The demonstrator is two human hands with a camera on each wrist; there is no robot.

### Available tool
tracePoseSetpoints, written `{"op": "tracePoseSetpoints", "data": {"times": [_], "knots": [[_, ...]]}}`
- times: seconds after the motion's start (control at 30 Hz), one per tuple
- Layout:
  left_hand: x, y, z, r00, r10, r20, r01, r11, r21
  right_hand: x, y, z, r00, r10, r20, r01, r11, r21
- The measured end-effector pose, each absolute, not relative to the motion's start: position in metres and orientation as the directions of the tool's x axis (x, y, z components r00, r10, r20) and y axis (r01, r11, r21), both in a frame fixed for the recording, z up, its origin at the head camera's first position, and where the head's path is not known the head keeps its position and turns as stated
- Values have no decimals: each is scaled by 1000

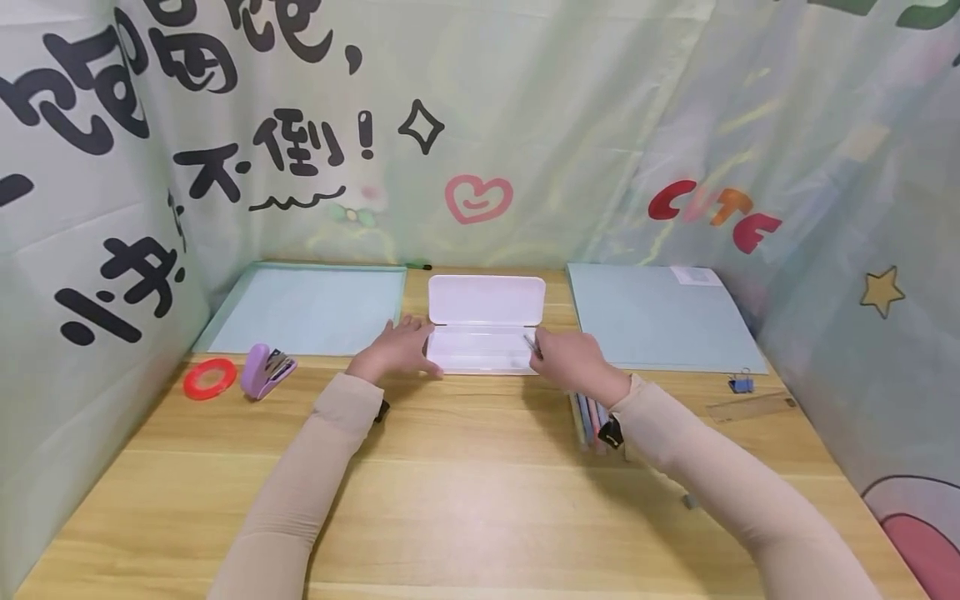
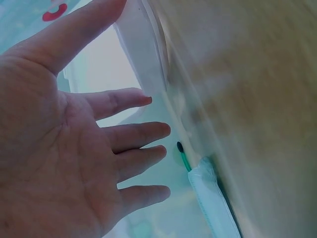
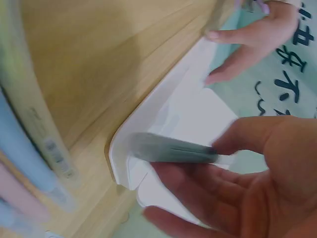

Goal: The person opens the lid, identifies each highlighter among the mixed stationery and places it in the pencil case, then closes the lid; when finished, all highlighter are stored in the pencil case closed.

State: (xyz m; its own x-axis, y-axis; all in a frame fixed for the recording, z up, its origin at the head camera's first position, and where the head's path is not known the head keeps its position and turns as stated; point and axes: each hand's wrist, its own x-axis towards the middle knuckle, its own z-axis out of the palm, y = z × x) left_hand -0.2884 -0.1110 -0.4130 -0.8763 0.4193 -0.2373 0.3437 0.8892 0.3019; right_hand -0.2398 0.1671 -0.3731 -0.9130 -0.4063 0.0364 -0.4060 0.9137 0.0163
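Observation:
A white pencil case (image 1: pixel 485 300) lies open at the middle of the table, its lid raised toward the back. My left hand (image 1: pixel 397 346) is at the case's left end, thumb and fingers spread, the thumb against the case in the left wrist view. Above the right end of the case, my right hand (image 1: pixel 572 357) pinches a slim grey item (image 3: pixel 173 149) between thumb and fingers. That item is blurred, so its exact kind cannot be told. Beneath the right wrist lie several pastel pens (image 1: pixel 585 421), partly hidden by the sleeve.
Pale blue folders lie at back left (image 1: pixel 315 308) and back right (image 1: pixel 652 321). A red tape ring (image 1: pixel 210 379) and a purple stapler (image 1: pixel 262 372) sit at left. At right are a blue binder clip (image 1: pixel 741 383), a clear ruler (image 1: pixel 750 407) and a small grey object (image 1: pixel 690 501).

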Motion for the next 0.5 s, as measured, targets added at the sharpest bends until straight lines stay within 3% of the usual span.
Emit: {"op": "tracePoseSetpoints", "data": {"times": [0.2,0.5], "knots": [[-287,-111,-411,-879,415,-234,344,892,293,-263,147,-380,-841,-501,202,-488,865,117],[-289,-112,-412,-882,404,-242,324,894,310,-286,129,-394,-799,-563,213,-540,826,162]]}}
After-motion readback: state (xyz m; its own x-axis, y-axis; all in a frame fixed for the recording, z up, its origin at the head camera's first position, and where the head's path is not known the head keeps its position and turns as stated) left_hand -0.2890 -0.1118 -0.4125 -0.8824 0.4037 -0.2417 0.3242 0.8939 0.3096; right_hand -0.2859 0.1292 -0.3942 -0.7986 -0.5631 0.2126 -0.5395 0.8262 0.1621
